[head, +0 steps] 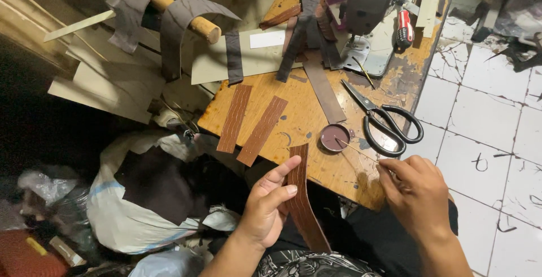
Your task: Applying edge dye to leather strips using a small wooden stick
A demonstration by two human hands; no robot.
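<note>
Brown textured leather strip [301,198] sits centre-low in the head view, pinned by the left hand [270,204]: thumb and forefinger stretched across its upper part, other fingers curled loosely at the near edge, so hand is half-open and pressing w/ a light hold rather than a full clench. Strip's long axis runs near-vertical, top end resting on the front edge of the wooden workbench [305,116], bottom end tilting a bit rightwards down toward the lap. Left of it, two similar textured strips [248,121] lie flat on the bench, side by side, apart from each other, leaning the same diagonal way; they look already handled but I can't tell if glued. Further right, a small round tin of dark adhesive [335,137] w/ a thin applicator stick [361,151] resting in it, the stick's other end pinched in the right hand [418,195], fingertips closed tight on it. Black-handled scissors [384,120] lie just beyond the tin, blades open slightly. My read: one strip in hand, coating about to start or barely begun; a pile of dark strips near the sewing machine [367,6] remains.
</note>
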